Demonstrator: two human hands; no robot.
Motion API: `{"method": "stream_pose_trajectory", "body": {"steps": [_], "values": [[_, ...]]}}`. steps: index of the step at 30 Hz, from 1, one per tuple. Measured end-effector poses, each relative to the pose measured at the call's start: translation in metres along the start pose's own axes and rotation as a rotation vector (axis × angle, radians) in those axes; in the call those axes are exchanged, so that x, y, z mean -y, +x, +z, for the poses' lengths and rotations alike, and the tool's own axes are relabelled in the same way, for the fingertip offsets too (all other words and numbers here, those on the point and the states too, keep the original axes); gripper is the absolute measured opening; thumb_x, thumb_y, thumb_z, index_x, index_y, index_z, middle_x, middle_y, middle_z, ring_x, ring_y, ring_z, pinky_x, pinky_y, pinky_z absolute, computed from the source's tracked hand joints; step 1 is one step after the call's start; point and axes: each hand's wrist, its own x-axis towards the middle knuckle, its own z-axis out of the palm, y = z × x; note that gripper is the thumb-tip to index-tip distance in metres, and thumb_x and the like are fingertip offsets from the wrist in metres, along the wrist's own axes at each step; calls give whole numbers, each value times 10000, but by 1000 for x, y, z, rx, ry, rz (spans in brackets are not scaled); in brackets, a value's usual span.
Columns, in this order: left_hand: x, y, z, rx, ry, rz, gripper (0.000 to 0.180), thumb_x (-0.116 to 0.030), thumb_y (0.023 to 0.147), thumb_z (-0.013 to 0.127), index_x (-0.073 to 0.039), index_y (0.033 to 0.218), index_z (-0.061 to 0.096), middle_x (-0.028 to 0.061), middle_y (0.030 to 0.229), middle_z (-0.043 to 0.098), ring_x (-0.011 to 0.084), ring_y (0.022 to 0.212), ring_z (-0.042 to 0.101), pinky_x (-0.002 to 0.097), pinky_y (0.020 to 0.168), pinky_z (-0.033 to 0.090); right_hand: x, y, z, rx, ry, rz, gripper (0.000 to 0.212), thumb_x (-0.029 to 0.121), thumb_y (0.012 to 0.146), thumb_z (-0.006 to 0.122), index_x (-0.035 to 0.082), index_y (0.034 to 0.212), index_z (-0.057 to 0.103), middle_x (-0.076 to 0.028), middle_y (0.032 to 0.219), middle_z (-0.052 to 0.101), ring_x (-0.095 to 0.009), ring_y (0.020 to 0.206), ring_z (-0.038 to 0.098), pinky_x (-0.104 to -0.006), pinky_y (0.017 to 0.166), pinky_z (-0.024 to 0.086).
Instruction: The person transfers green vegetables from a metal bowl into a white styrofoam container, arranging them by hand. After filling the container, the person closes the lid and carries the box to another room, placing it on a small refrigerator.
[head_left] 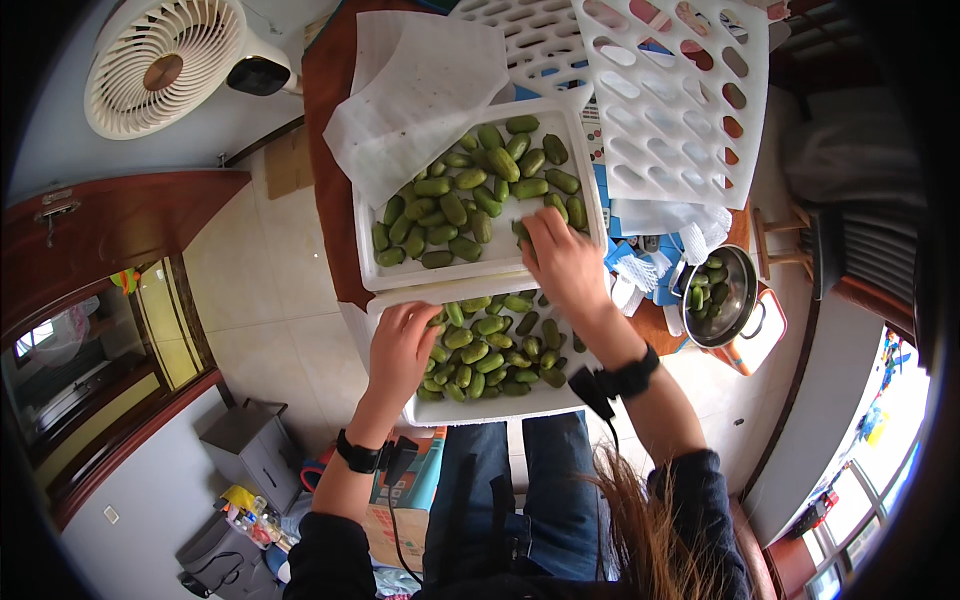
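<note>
Two white foam boxes stand one behind the other, the far box and the near box. Both hold many small, oblong green fruits like mini cucumbers. My right hand reaches over the right part of the far box, its fingers closed on one green fruit that is partly hidden. At the near box's left side is my left hand, fingers curled together beside the fruits; what they hold, if anything, is hidden.
White foam sheet drapes over the far box's left corner. White trays with oval holes lie at the back right. A metal pot with several green fruits stands at right. A white fan is at far left.
</note>
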Motion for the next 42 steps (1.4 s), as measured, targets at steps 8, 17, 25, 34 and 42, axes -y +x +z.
{"method": "stream_pose_trajectory", "body": {"steps": [8,17,25,34,42], "values": [[26,-17,13,10,117,19,185,-8,795,659,-38,976,635,91,982,622,300,907,581,397,790,473,7,-104,5,118,518,266,319,122,812,690,42,1109,605,-95,991,638,-236,753,660,-326,636,541],[-25,36,34,-139,-177,79,136,-16,815,647,-50,946,630,94,905,628,303,842,590,385,745,480,9,-118,6,214,1784,878,326,185,941,598,46,1229,532,-97,1053,637,-124,733,578,-257,635,488],[-46,130,82,-129,-100,271,230,-53,831,630,-48,1060,608,118,1081,588,314,951,583,400,825,490,8,-129,-8,178,1876,804,290,182,931,627,74,1181,529,-62,1089,619,-110,779,595,-243,671,503],[-49,167,95,40,273,454,308,-44,772,622,-73,1079,633,100,1147,568,287,1017,586,392,822,505,10,-126,7,232,1551,1005,352,154,951,564,17,1258,459,-74,1072,567,-148,845,618,-264,667,548],[-58,173,73,114,202,447,264,-137,811,670,-43,1051,611,104,1008,595,284,916,597,400,773,500,18,-120,18,-79,1446,912,442,49,942,512,-19,1344,340,-141,1163,549,-184,927,613,-307,780,546]]}}
